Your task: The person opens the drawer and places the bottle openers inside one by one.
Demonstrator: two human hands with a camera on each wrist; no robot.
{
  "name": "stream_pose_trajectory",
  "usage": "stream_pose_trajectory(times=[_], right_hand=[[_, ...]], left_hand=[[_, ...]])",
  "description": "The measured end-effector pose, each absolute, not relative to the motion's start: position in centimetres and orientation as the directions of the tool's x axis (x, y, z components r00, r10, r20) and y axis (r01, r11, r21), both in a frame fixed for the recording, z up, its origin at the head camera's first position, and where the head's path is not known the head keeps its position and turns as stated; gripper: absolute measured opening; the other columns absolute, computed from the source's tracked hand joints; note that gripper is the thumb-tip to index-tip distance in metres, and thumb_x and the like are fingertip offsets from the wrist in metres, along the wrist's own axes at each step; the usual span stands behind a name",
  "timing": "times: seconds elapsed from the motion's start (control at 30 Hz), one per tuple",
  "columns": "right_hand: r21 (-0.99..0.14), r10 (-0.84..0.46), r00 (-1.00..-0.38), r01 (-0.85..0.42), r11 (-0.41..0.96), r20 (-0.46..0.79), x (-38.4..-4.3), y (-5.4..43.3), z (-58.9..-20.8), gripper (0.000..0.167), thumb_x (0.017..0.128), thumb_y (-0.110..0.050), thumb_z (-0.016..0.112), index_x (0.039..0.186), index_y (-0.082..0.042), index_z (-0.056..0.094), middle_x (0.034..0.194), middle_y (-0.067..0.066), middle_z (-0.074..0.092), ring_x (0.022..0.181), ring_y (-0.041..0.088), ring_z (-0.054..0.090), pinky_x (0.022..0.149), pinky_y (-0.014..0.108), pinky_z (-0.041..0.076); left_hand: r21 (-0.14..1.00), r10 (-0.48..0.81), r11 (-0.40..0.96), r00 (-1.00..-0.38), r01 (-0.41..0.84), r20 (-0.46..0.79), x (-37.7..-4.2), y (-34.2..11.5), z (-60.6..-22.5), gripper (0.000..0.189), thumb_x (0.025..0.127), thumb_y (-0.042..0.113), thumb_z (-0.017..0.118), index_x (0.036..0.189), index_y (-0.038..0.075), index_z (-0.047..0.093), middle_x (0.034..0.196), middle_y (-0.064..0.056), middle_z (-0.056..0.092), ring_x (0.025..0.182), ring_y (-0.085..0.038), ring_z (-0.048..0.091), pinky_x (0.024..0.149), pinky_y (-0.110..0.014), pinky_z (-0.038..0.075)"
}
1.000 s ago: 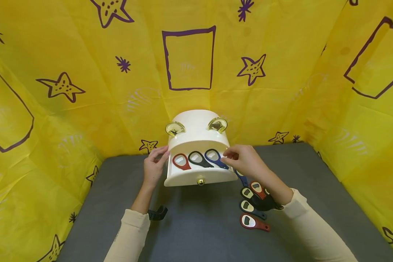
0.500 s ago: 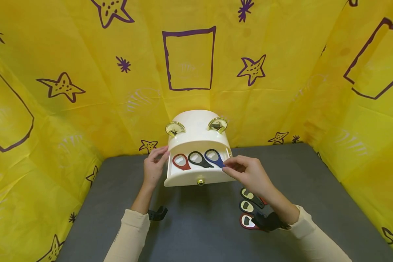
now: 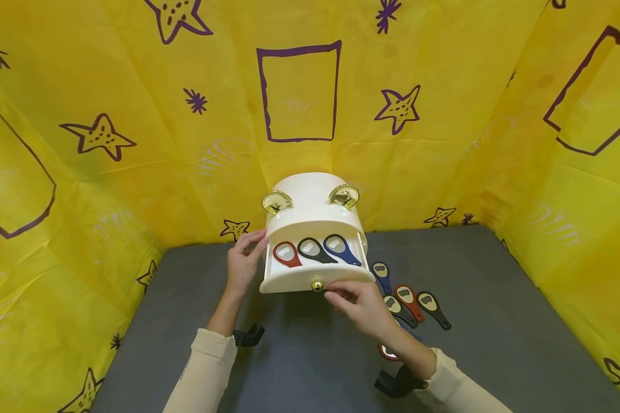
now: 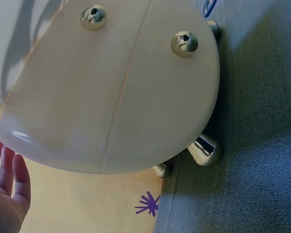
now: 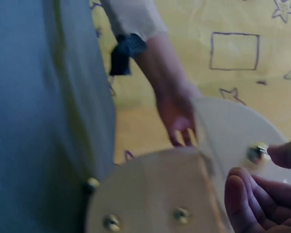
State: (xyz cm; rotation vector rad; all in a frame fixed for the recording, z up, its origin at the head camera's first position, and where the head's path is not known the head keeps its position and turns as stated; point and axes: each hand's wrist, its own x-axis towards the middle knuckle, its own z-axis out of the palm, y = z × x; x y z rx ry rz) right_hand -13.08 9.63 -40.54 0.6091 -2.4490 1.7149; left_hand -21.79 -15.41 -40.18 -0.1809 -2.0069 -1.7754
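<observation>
A white rounded cabinet stands with its upper drawer pulled out. Inside lie a red bottle opener, a black bottle opener and a blue bottle opener, side by side. My left hand touches the cabinet's left side with extended fingers; the left wrist view shows its fingertips at the cabinet's edge. My right hand is at the drawer front, its thumb and bent fingers just beside the gold knob. In the right wrist view, the knob appears near the thumb, apparently ungripped.
Several more bottle openers lie on the grey table right of the cabinet, among them a blue one, a red one and a black one. My right forearm partly covers others. Yellow patterned cloth walls the table at back and sides.
My right hand has left the blue bottle opener, which now lies in the drawer, and moved down and left to the drawer knob. My left hand has stayed at the cabinet's side.
</observation>
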Motion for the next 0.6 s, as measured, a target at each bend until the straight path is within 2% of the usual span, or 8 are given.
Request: stream_pose_trajectory(times=[0.13,0.3,0.47,0.6], right_hand=[[-0.917,-0.244,-0.93,-0.33,0.226,0.275,-13.1,8.3,-41.3,0.017,0.089,-0.009,0.069,0.096,0.006,0.072,0.078,0.019,0.071,0.059,0.006,0.062,0.056,0.022,0.055],[-0.926,-0.194,-0.933,-0.335,0.175,0.302,-13.1,7.3,-41.7,0.016,0.089,-0.01,0.07,0.092,0.006,0.072,0.074,0.02,0.07,0.058,0.011,0.063,0.054,0.023,0.055],[-0.936,-0.135,-0.948,-0.309,0.165,0.289,-13.1,6.9,-41.4,0.013,0.089,-0.011,0.07,0.089,0.002,0.074,0.071,0.018,0.069,0.056,0.019,0.063,0.053,0.025,0.055],[-0.94,-0.125,-0.954,-0.293,0.176,0.274,-13.8,6.7,-41.1,0.015,0.091,-0.013,0.068,0.089,0.001,0.074,0.072,0.021,0.068,0.055,0.02,0.063,0.053,0.025,0.055]], left_hand=[[0.911,-0.196,0.16,-0.892,0.38,0.407,-21.8,-15.5,-40.1,0.021,0.086,0.0,0.07,0.106,-0.007,0.072,0.112,-0.02,0.068,0.097,0.001,0.059,0.068,-0.011,0.049],[0.908,-0.194,0.167,-0.89,0.384,0.412,-21.9,-15.5,-40.1,0.022,0.087,0.0,0.068,0.107,-0.01,0.07,0.112,-0.024,0.067,0.096,0.002,0.059,0.068,-0.01,0.048],[0.897,-0.176,0.185,-0.884,0.402,0.433,-22.3,-15.8,-40.8,0.023,0.09,0.0,0.064,0.11,-0.013,0.067,0.115,-0.032,0.063,0.094,0.006,0.057,0.069,-0.008,0.047],[0.905,-0.185,0.151,-0.888,0.398,0.422,-23.5,-16.1,-42.2,0.023,0.091,0.0,0.065,0.111,-0.011,0.068,0.116,-0.03,0.063,0.095,0.005,0.058,0.073,-0.008,0.048]])
